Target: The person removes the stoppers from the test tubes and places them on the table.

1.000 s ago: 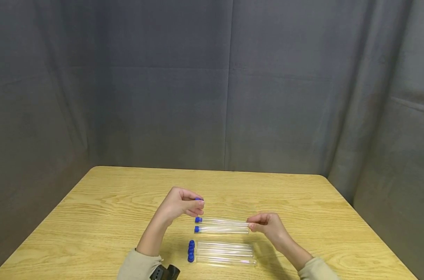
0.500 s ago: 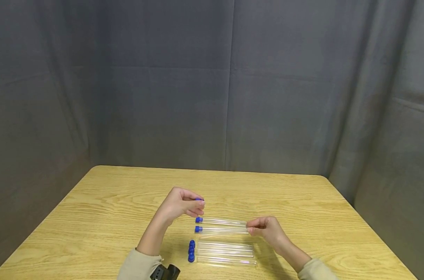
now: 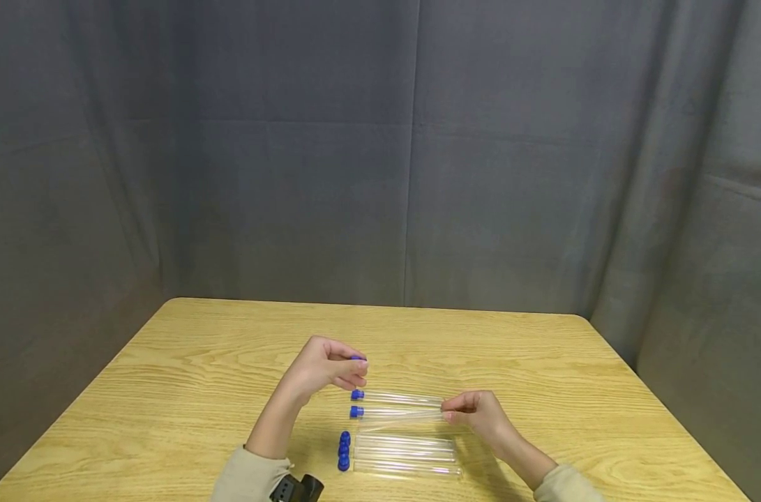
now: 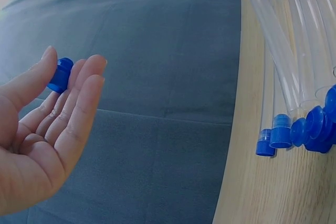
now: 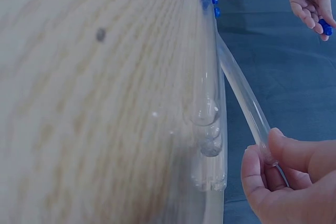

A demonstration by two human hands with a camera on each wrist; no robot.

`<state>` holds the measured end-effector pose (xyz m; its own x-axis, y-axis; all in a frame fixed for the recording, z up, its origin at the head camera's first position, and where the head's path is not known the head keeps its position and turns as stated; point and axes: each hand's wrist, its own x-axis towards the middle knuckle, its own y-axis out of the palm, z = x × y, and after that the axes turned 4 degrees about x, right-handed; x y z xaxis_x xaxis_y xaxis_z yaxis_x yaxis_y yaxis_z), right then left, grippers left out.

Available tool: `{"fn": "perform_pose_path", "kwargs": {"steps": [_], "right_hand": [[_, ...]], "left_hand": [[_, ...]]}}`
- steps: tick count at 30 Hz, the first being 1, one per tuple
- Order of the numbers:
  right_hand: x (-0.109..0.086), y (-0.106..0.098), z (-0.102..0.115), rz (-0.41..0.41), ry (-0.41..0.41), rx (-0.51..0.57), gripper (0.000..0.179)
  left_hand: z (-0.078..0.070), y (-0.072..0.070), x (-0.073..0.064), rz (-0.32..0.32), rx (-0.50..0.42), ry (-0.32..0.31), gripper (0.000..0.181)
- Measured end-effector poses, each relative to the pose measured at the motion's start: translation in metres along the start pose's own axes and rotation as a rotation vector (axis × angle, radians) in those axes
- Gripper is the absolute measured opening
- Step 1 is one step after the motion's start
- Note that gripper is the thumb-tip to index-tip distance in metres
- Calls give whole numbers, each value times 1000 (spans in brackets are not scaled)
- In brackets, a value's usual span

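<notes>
My left hand (image 3: 327,364) pinches a blue cap (image 4: 61,75) between thumb and fingers, held up over the table. Across from it, my right hand (image 3: 483,416) pinches one end of a clear test tube (image 5: 242,95). That tube slants in the right wrist view, its end at the fingers raised off the tabletop. Just beyond it lie two tubes whose left ends carry blue caps (image 3: 356,411). Nearer the front, several uncapped tubes (image 3: 405,457) lie side by side. Loose blue caps (image 3: 344,450) stand in a short row at their left ends.
The wooden table (image 3: 229,362) reaches back to a grey curtain (image 3: 292,209) that also runs along both sides. A black device (image 3: 296,488) is strapped at the left wrist, by the sleeve.
My right hand has moved slightly toward the front, bringing the tube from over the capped ones to their near side. The left hand stays almost still with its cap.
</notes>
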<state>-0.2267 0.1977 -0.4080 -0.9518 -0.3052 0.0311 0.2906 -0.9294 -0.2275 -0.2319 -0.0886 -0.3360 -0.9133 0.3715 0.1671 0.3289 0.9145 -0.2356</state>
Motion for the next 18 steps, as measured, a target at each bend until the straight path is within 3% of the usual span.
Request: {"fn": "perform_pose_path", "kwargs": {"steps": [18], "right_hand": [[1, 2, -6, 74, -39, -71, 18]], "left_hand": [[1, -1, 0, 9, -9, -16, 23]]}}
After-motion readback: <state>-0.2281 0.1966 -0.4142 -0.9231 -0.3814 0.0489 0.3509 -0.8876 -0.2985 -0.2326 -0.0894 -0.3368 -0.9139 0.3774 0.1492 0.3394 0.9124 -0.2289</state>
